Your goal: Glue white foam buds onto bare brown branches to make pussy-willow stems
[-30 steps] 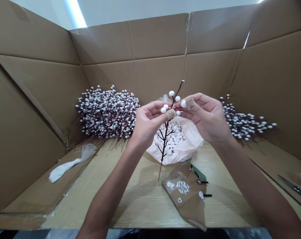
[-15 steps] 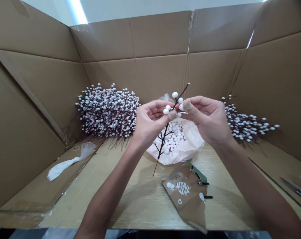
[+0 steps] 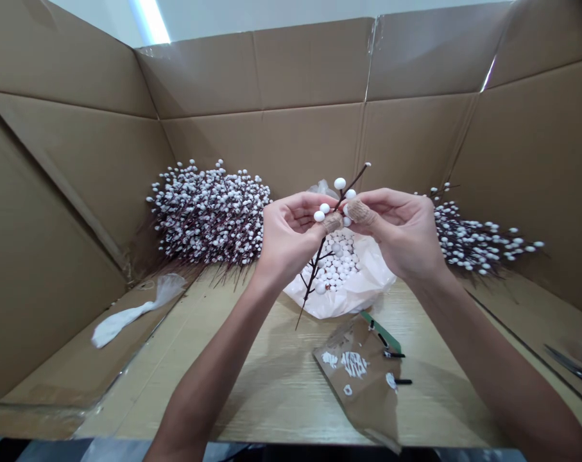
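A brown artificial berry stem (image 3: 314, 273) slants up through the middle, with several white berries on its upper twigs and mostly bare twigs lower down. My left hand (image 3: 291, 231) pinches it near the middle, thumb and fingers closed. My right hand (image 3: 396, 228) is closed at the same spot from the other side, its taped thumb against a white berry (image 3: 346, 210) beside the stem. Both thumbs wear tan tape. Behind and below the hands, a white plastic bag (image 3: 372, 269) lies open, full of loose white berries (image 3: 339, 263).
Finished-looking berry stems form a big pile (image 3: 208, 215) at left and a smaller pile (image 3: 478, 237) at right. A cardboard piece (image 3: 362, 391) with white smears lies in front. Scissors (image 3: 572, 366) are at far right, a white plastic pouch (image 3: 127, 321) at left. Cardboard walls (image 3: 310, 141) surround the table.
My right hand has moved slightly left, bringing its thumb and the berry in against the stem. The stem has tilted slightly; my left hand keeps its hold.
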The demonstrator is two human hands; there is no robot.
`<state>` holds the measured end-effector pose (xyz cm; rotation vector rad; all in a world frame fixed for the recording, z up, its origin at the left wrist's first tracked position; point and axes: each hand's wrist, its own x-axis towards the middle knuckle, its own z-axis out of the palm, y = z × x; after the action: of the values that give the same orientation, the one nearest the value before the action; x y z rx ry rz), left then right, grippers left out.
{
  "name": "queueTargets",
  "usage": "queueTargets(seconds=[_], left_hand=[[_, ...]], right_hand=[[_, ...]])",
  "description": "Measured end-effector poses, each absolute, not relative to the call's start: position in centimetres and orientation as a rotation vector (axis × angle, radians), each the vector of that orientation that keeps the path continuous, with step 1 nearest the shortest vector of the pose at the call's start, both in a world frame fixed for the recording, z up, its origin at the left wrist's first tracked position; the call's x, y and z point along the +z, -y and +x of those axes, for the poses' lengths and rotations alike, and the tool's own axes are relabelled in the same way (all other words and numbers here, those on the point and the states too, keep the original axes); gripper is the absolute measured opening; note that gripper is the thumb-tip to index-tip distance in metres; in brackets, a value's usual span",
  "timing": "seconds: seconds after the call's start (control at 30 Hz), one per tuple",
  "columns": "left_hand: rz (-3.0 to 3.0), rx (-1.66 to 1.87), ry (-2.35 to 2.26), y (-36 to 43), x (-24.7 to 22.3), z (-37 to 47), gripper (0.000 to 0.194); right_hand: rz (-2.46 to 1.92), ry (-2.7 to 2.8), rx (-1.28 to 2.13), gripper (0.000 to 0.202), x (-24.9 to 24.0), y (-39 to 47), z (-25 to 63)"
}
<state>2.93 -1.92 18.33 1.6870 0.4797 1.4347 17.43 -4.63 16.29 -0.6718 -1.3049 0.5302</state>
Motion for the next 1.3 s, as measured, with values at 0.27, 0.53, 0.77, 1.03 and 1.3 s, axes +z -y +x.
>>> queueTargets(seconds=[0.27, 0.53, 0.77, 1.03, 1.3], left_hand=[[1.69, 1.421, -0.519, 1.5, 18.3, 3.1, 0.018], [1.826, 1.085, -0.5, 1.1, 19.7, 0.8, 0.04], [1.812, 1.281, -0.448, 1.1, 20.1, 0.3, 0.028], [1.775, 1.39, -0.463, 1.0, 19.6, 1.4, 0.025], [1.706, 1.402, -0.413, 0.2, 19.1, 1.8, 0.026]], right_hand=[[-0.671, 1.313, 0.551, 0.017, 16.3, 4.5, 17.6], [-0.687, 1.338, 0.572, 0.015, 16.7, 4.8, 18.1], [-0.744, 1.358, 0.639, 0.018, 16.4, 4.7, 17.3], [-0.748, 1.391, 0.686, 0.023, 16.4, 4.9, 17.0], [-0.732, 1.438, 0.725, 0.021, 16.2, 5.0, 17.1]])
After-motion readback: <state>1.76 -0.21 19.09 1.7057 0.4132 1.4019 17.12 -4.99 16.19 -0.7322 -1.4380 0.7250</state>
